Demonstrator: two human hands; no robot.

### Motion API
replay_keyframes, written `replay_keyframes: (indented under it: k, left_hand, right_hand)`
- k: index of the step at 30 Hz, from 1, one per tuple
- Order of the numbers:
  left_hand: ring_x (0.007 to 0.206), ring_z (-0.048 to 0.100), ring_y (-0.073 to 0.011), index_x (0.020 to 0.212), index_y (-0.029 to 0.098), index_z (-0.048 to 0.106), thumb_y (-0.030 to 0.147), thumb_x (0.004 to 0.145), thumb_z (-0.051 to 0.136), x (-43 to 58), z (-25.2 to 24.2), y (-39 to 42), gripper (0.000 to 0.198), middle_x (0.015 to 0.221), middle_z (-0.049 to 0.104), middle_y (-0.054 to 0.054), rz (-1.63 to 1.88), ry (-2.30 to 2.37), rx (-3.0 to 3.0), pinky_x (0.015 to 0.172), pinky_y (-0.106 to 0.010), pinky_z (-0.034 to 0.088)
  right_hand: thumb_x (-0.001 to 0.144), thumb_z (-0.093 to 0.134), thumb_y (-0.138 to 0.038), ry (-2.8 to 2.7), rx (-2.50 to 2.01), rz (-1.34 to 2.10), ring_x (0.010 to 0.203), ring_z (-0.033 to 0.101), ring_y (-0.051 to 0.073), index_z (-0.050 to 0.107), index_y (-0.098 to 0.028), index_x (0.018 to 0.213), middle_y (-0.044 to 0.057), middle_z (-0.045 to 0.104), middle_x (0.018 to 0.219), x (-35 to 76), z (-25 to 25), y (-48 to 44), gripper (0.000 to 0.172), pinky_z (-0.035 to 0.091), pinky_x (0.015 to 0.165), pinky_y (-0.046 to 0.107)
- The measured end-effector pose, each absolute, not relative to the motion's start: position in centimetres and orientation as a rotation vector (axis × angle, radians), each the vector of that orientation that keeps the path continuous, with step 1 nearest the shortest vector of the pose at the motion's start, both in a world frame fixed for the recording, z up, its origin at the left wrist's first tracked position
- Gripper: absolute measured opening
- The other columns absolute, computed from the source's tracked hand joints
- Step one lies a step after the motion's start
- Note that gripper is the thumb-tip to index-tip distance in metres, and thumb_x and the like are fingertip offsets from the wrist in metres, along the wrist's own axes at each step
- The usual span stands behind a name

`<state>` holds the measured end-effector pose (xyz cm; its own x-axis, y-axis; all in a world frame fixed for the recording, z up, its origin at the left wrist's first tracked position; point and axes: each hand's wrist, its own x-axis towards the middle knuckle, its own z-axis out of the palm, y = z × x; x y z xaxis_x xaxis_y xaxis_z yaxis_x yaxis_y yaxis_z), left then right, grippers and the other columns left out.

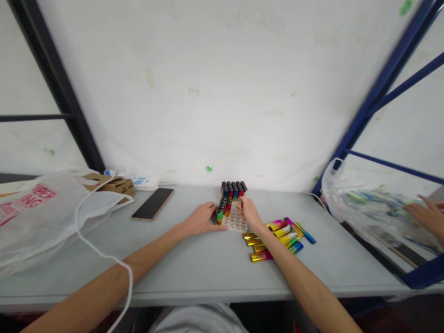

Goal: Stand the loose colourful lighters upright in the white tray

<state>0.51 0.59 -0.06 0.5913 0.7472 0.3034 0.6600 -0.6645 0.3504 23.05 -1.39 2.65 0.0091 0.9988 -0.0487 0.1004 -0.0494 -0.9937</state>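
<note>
1. In the head view, the only one you have, the tray (237, 223) lies on the table (194, 268) between your hands, its near and right cells bare.
2. Standing tubes fill the back block (234, 190); a shorter group (220, 215) stands along the left side. Loose tubes (280, 236) lie in a pile to the right, partly under your right forearm.
3. Your left hand (199, 220) has thumb and fingers spread apart: the thumb reaches along the tray's near left corner, the fingers lie beside the standing group. Brace the tray there, and press on its edge rather than on the tubes, which could tip.
4. Your right hand (249, 212) is curled over the tray, thumb and fingertips pinching a small piece, probably a tube (239, 202); only its end shows. I cannot tell whether its lower end touches a cell.
5. Hold that piece upright, line it up over one bare cell, lower it straight and let go only once it sits. Mind your knuckles near the back block.
6. Lift your forearm clear of the pile, so no loose tube rolls. The phone (152, 204) and the cable (104, 252) lie to your left, apart from the tray.
</note>
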Motion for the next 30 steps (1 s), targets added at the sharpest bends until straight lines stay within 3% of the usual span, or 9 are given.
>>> replay_keyframes:
  k: [3,6,8,10,13,17,22,26,30]
  left_hand:
    - [0.099,0.069,-0.0346,0.104,0.02,0.075,0.081,0.08,0.08,0.5,-0.1,0.6,0.066,0.105,0.071,-0.012,0.642,1.164,2.622,0.09,-0.042,0.053]
    - [0.098,0.069,-0.0337,0.106,0.019,0.074,0.082,0.081,0.079,0.5,-0.2,0.6,0.069,0.105,0.071,-0.012,0.625,1.166,2.634,0.09,-0.041,0.053]
    - [0.098,0.069,-0.033,0.105,0.019,0.074,0.083,0.08,0.079,0.5,-0.2,0.7,0.069,0.105,0.071,-0.011,0.616,1.175,2.638,0.089,-0.04,0.053]
    - [0.096,0.068,-0.0324,0.102,0.019,0.074,0.084,0.08,0.079,0.5,-0.3,0.8,0.069,0.104,0.071,-0.011,0.621,1.179,2.639,0.088,-0.04,0.053]
    - [0.095,0.068,-0.0321,0.101,0.02,0.073,0.084,0.08,0.078,0.5,-0.4,0.9,0.068,0.102,0.071,-0.011,0.637,1.166,2.644,0.087,-0.04,0.053]
    - [0.095,0.068,-0.032,0.098,0.02,0.072,0.084,0.08,0.077,0.5,-0.4,1.0,0.067,0.101,0.07,-0.01,0.637,1.162,2.658,0.087,-0.04,0.054]
    - [0.095,0.068,-0.0323,0.098,0.019,0.072,0.082,0.081,0.078,0.5,-0.2,0.9,0.066,0.101,0.07,-0.011,0.627,1.16,2.669,0.087,-0.041,0.055]
    - [0.095,0.068,-0.0323,0.1,0.018,0.073,0.082,0.081,0.079,0.5,-0.3,0.9,0.066,0.101,0.071,-0.011,0.631,1.163,2.677,0.087,-0.041,0.055]
    - [0.095,0.068,-0.0319,0.1,0.02,0.074,0.08,0.081,0.08,0.5,-0.4,0.9,0.064,0.102,0.072,-0.01,0.648,1.162,2.682,0.088,-0.041,0.055]
  right_hand:
    - [0.106,0.041,-0.059,-1.298,-1.288,1.169,0.048,0.02,0.013,0.031,-0.028,0.058,-0.003,0.028,0.052,23.3,2.4,-1.3,0.058,0.02,0.049,0.03]
    - [0.1,0.042,-0.081,-1.333,-1.244,1.181,0.047,0.02,0.012,0.041,-0.027,0.063,-0.006,0.025,0.053,23.7,2.3,-1.0,0.065,0.017,0.048,0.029]
    - [0.093,0.041,-0.093,-1.374,-1.172,1.181,0.047,0.022,0.013,0.055,-0.025,0.075,-0.008,0.027,0.055,24.1,2.4,-0.9,0.072,0.02,0.048,0.029]
    - [0.089,0.042,-0.098,-1.462,-1.08,1.11,0.05,0.034,0.014,0.064,-0.023,0.094,-0.007,0.038,0.06,24.6,2.7,-0.9,0.078,0.031,0.051,0.029]
    - [0.094,0.048,-0.092,-1.668,-1.025,0.892,0.068,0.056,0.019,0.069,-0.023,0.106,0.0,0.061,0.078,25.4,3.1,-1.2,0.073,0.05,0.068,0.034]
    - [0.096,0.061,-0.079,-1.915,-1.046,0.475,0.091,0.063,0.024,0.067,-0.022,0.087,0.007,0.068,0.092,26.2,3.5,-1.7,0.058,0.053,0.085,0.037]
    - [0.106,0.059,-0.062,-2.03,-1.115,0.349,0.065,0.059,0.018,0.06,-0.023,0.082,0.0,0.064,0.07,26.3,3.9,-2.3,0.046,0.047,0.07,0.031]
    - [0.107,0.063,-0.058,-2.058,-1.063,0.379,0.072,0.071,0.021,0.069,-0.021,0.097,0.004,0.077,0.082,26.0,3.5,-2.4,0.039,0.05,0.073,0.03]
    - [0.109,0.066,-0.048,-2.18,-1.059,0.359,0.075,0.072,0.02,0.074,-0.02,0.103,0.005,0.079,0.086,25.3,2.9,-2.4,0.03,0.049,0.073,0.029]
